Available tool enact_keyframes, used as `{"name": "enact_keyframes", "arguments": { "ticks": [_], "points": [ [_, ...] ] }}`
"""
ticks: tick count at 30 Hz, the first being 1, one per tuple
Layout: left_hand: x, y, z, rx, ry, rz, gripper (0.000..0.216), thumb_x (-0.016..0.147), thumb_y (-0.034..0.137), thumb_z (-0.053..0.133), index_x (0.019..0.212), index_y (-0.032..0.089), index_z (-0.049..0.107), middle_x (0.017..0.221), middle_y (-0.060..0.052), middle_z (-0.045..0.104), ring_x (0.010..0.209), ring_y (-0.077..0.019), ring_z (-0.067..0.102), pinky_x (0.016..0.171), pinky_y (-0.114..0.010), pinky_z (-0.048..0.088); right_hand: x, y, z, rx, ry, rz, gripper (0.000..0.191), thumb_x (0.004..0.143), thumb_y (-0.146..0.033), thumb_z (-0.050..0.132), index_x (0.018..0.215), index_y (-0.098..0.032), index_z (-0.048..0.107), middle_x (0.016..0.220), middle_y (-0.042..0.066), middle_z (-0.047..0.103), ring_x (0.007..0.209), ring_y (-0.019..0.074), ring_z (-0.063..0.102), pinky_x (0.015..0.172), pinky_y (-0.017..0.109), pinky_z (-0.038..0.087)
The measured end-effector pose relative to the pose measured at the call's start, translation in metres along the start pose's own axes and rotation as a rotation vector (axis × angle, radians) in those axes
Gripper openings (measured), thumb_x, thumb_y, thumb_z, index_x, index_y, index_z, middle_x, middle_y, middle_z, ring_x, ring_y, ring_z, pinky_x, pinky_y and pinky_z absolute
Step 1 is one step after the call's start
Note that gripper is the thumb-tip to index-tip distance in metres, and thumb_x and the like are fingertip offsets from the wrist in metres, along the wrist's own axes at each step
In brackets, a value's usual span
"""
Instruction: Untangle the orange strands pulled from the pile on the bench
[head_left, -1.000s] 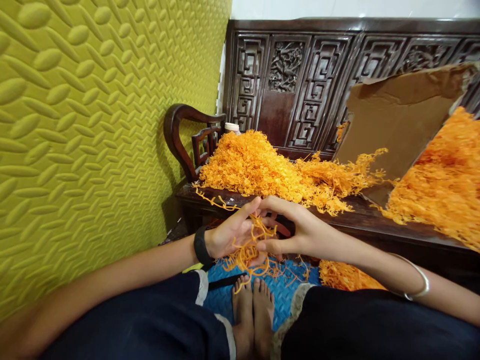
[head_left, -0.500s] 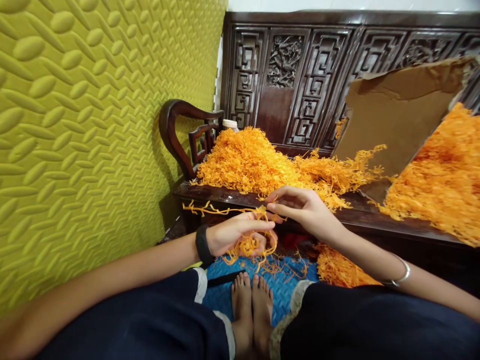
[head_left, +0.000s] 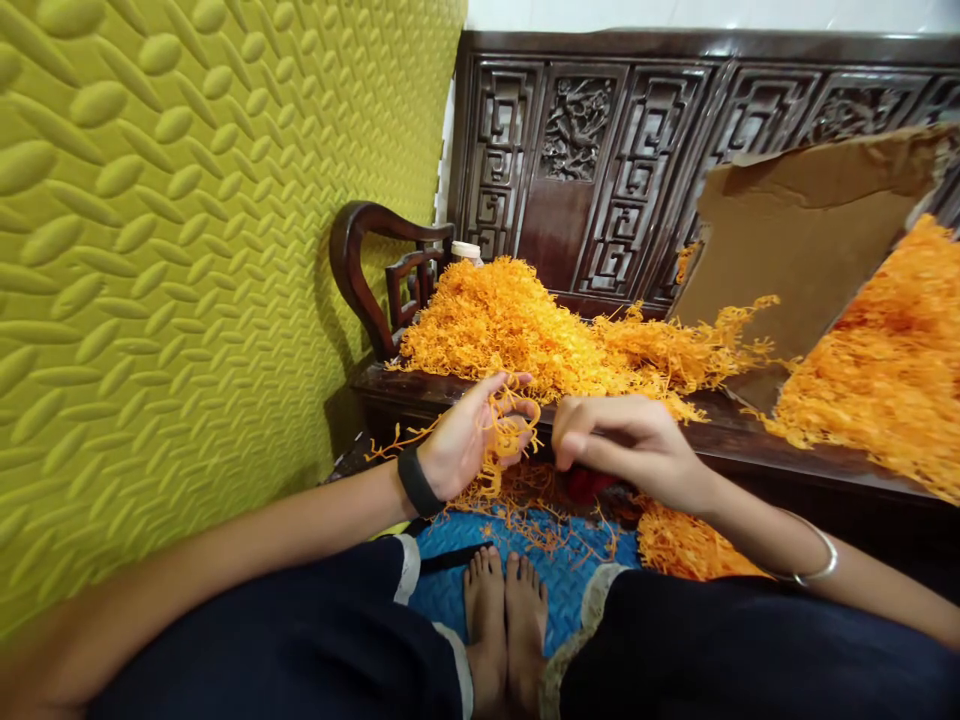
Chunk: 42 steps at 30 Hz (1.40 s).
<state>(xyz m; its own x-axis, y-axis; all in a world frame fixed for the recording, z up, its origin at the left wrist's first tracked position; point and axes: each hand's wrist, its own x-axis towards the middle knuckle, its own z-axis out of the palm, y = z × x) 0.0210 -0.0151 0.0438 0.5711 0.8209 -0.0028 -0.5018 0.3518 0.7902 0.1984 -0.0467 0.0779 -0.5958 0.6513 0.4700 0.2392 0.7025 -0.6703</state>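
My left hand point(head_left: 469, 438), with a black band on the wrist, is curled round a small tangle of orange strands point(head_left: 508, 436) just in front of the bench edge. My right hand point(head_left: 626, 447), a silver bangle on its wrist, is beside it with fingers curled and pinched together; what they hold is too small to make out. A big heap of the same orange strands point(head_left: 517, 325) lies on the dark carved wooden bench point(head_left: 720, 430) right behind both hands.
A brown cardboard sheet point(head_left: 795, 240) leans on the bench back, with a second orange heap point(head_left: 892, 360) at the right. More strands point(head_left: 682, 545) lie on the blue mat point(head_left: 442, 590) by my bare feet. A padded yellow-green wall point(head_left: 165, 260) fills the left.
Both hands rose from over the mat to the bench edge. The right hand let go of the tangle and drew apart to the right; the left kept the strands.
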Motion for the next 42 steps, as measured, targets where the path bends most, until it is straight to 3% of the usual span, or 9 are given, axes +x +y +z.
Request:
{"name": "enact_keyframes", "arguments": {
  "ticks": [2,8,14,16,19,25,34,38,42],
  "points": [
    [0.002,-0.002,0.0,-0.024,0.055,0.028,0.028,0.09,0.035,0.038,0.105,0.019,0.055,0.074,0.0,0.057,0.053,-0.0103,0.053,0.046,-0.02,0.037,0.001,0.0,0.005,-0.059,-0.16,-0.029,0.015,0.086,-0.028,0.056,0.078,-0.017,0.062,0.071,0.001,0.062,0.064,0.0101,0.055,0.063,0.024,0.047],
    [0.004,-0.006,0.0,0.009,0.127,0.129,0.023,0.083,0.038,0.054,0.092,0.017,0.059,0.074,0.0,0.058,0.065,-0.0117,0.055,0.059,-0.022,0.04,0.008,0.018,0.019,-0.324,0.074,-0.06,0.026,0.079,-0.032,0.065,0.096,-0.017,0.053,0.081,0.002,0.058,0.073,0.0115,0.055,0.066,0.024,0.047],
    [0.003,-0.01,0.0,0.094,0.037,0.241,0.019,0.07,0.022,0.072,0.083,0.014,0.061,0.079,-0.001,0.063,0.08,-0.0133,0.059,0.072,-0.024,0.044,0.009,0.025,0.023,-0.468,0.143,-0.035,0.019,0.08,-0.026,0.061,0.08,-0.018,0.045,0.074,0.001,0.052,0.068,0.0114,0.049,0.063,0.025,0.043],
    [0.004,-0.011,-0.002,0.114,0.026,0.2,0.022,0.071,0.025,0.071,0.087,0.014,0.06,0.081,-0.002,0.063,0.077,-0.0128,0.06,0.07,-0.025,0.046,0.009,0.025,0.024,-0.437,0.143,-0.013,0.016,0.079,-0.021,0.06,0.082,-0.017,0.045,0.073,0.0,0.051,0.067,0.0107,0.049,0.063,0.024,0.042],
    [0.003,-0.009,-0.007,0.205,0.014,0.119,0.028,0.072,0.031,0.071,0.091,0.014,0.058,0.08,-0.001,0.061,0.065,-0.0102,0.058,0.055,-0.022,0.047,0.009,0.025,0.022,-0.321,0.119,0.018,0.016,0.077,-0.014,0.056,0.09,-0.017,0.047,0.076,0.0,0.053,0.068,0.0101,0.05,0.064,0.024,0.043],
    [-0.003,-0.002,-0.01,0.375,-0.032,-0.013,0.026,0.069,0.026,0.072,0.084,0.013,0.055,0.065,0.004,0.054,0.042,-0.0042,0.048,0.03,-0.013,0.031,0.005,0.024,0.012,-0.039,0.053,0.074,0.023,0.076,-0.008,0.053,0.095,-0.019,0.044,0.088,0.002,0.052,0.079,0.0104,0.053,0.073,0.025,0.046],
    [-0.007,0.0,-0.002,0.375,-0.11,-0.023,0.024,0.07,0.03,0.07,0.077,0.014,0.053,0.062,0.002,0.06,0.033,-0.0035,0.045,0.027,-0.013,0.028,-0.001,0.015,0.0,0.345,-0.051,0.168,0.028,0.079,-0.022,0.064,0.097,-0.019,0.043,0.08,-0.002,0.053,0.073,0.0093,0.057,0.067,0.024,0.048],
    [-0.006,0.003,-0.001,0.388,-0.051,0.039,0.024,0.069,0.032,0.07,0.072,0.013,0.056,0.049,0.005,0.053,0.033,-0.0034,0.043,0.028,-0.013,0.028,0.0,0.016,0.003,0.371,-0.087,0.199,0.019,0.088,-0.023,0.053,0.103,-0.019,0.041,0.071,-0.004,0.053,0.063,0.0078,0.055,0.062,0.023,0.045],
    [-0.007,0.007,-0.003,0.399,0.005,0.059,0.019,0.072,0.028,0.068,0.074,0.014,0.055,0.047,0.006,0.054,0.032,-0.0033,0.044,0.029,-0.012,0.025,0.001,0.019,0.007,0.36,-0.068,0.187,0.022,0.087,-0.02,0.054,0.103,-0.018,0.039,0.072,-0.004,0.048,0.064,0.007,0.05,0.06,0.022,0.042]
  ]
}}
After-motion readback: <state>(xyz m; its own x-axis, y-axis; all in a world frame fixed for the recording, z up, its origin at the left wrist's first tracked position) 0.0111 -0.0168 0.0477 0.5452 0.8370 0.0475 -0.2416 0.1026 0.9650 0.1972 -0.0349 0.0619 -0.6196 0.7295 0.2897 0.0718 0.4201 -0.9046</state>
